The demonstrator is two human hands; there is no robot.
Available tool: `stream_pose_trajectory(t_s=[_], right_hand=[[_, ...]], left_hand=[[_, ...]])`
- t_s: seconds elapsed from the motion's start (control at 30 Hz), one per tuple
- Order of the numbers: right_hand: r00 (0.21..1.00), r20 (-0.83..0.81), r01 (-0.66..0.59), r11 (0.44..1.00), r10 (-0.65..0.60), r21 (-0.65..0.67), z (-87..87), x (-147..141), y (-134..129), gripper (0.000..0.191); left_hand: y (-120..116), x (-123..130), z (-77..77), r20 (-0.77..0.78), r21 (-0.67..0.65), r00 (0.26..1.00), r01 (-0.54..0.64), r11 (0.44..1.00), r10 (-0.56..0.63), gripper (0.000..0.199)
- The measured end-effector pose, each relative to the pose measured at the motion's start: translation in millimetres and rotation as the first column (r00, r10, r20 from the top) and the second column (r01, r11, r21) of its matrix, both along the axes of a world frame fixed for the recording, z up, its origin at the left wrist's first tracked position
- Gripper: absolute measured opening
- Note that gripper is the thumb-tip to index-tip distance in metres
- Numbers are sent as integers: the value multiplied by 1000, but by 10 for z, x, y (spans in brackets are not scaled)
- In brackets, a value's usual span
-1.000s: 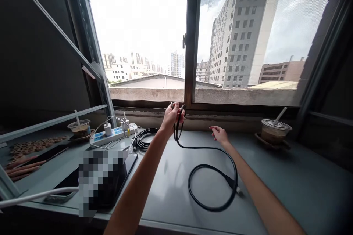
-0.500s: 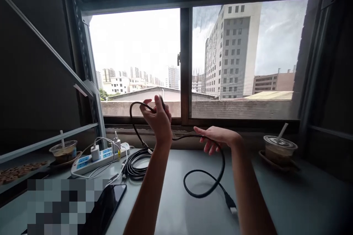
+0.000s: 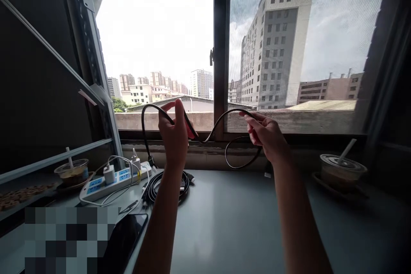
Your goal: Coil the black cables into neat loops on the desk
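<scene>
Daylight from the window [image 3: 221, 51] reaches a grey desk [image 3: 224, 222]. Mid-frame, the left hand [image 3: 175, 137] curls its fingers round a black cable [image 3: 236, 110] and the right hand [image 3: 266, 137] pinches it, apparently spaced to share its weight; a coiled cable [image 3: 150, 192] lies lower left of centre, seemingly set aside.

To the left I see a white power strip [image 3: 123, 175] carrying plugs [image 3: 109, 175], near a cup [image 3: 72, 176] with a straw [image 3: 69, 157]. I make out a second cup [image 3: 341, 174] on the desk [image 3: 231, 218] at right and a tall building [image 3: 278, 58] through the window [image 3: 221, 60].
</scene>
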State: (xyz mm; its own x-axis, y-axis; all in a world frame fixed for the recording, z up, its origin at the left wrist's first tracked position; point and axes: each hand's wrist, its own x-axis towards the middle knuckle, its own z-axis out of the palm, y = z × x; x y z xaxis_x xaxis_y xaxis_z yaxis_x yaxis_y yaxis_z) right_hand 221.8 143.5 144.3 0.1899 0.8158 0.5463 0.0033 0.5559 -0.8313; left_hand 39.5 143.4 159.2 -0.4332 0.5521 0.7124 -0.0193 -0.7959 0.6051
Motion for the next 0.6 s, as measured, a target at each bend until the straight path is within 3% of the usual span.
stream_pose_trajectory(t_s=[0.17,0.27,0.37,0.43,0.6], right_hand=[[994,25,106,990,-109,92,62,-101,-170,30],[985,125,102,983,-122,151,79,-168,-264,33],[953,297,12,984,-66,180,77,-261,-353,30],[908,420,-77,980,-8,186,66,-346,-398,26],[857,511,-183,968,72,170,28,-549,-452,30]], left_hand=[[-60,-54,25,-135,-272,956,215,938,-259,24],[-127,-23,13,-246,-434,858,318,843,-451,27],[-194,34,-6,-327,-531,747,360,767,-578,40],[-223,82,-22,-338,-531,734,368,763,-589,49],[-182,127,-61,-172,-424,864,369,827,-474,45]])
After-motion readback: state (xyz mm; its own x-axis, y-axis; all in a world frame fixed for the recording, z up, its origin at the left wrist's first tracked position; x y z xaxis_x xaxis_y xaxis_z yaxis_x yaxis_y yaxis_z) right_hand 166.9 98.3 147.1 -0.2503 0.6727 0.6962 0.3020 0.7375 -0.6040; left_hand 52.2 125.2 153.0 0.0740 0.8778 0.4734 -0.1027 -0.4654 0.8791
